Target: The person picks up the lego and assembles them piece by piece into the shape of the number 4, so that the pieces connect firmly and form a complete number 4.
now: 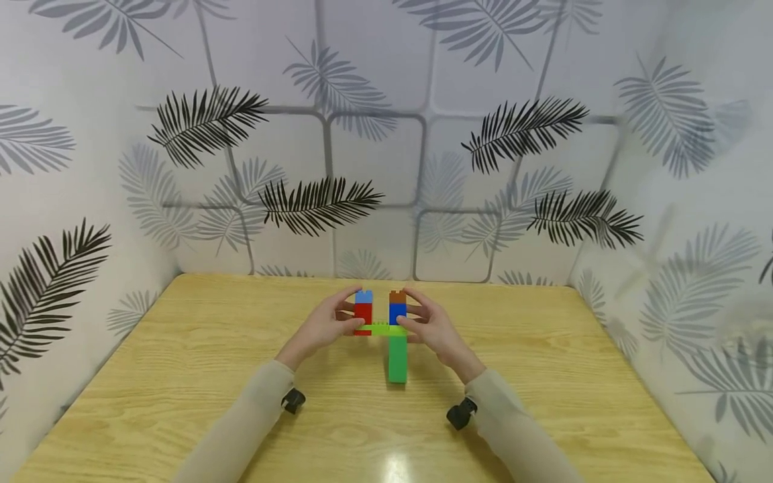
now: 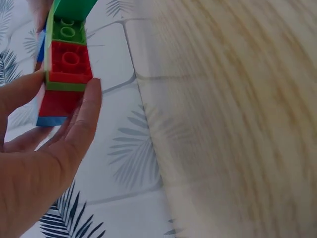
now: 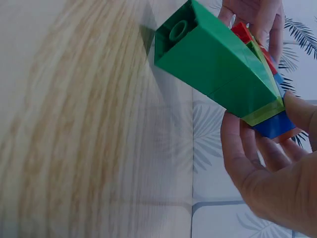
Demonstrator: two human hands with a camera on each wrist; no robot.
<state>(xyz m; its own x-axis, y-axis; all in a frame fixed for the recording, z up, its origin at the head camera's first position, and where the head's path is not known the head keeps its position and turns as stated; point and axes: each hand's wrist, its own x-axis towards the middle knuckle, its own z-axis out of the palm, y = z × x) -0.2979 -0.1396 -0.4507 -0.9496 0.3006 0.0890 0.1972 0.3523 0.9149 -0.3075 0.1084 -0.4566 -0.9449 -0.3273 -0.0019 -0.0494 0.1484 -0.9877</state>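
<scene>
Both hands hold one built toy-brick structure above the table. Its light green bar [image 1: 380,329] runs level between them. At the left end a red brick [image 1: 363,312] stands on the bar, topped by a light blue brick [image 1: 364,297]; another red brick [image 2: 81,67] is fixed underneath. On the right end sit a dark blue brick [image 1: 396,312] and a brown brick [image 1: 397,296], with a tall green column [image 1: 398,362] hanging below. My left hand [image 1: 325,327] pinches the left end between thumb and fingers. My right hand [image 1: 439,331] grips the right end likewise.
A wooden table [image 1: 531,376] spreads under the arms. Patterned wall covering [image 1: 374,161] with leaf prints rises behind it and at both sides. Each wrist wears a small black camera, one at the left sleeve [image 1: 247,409].
</scene>
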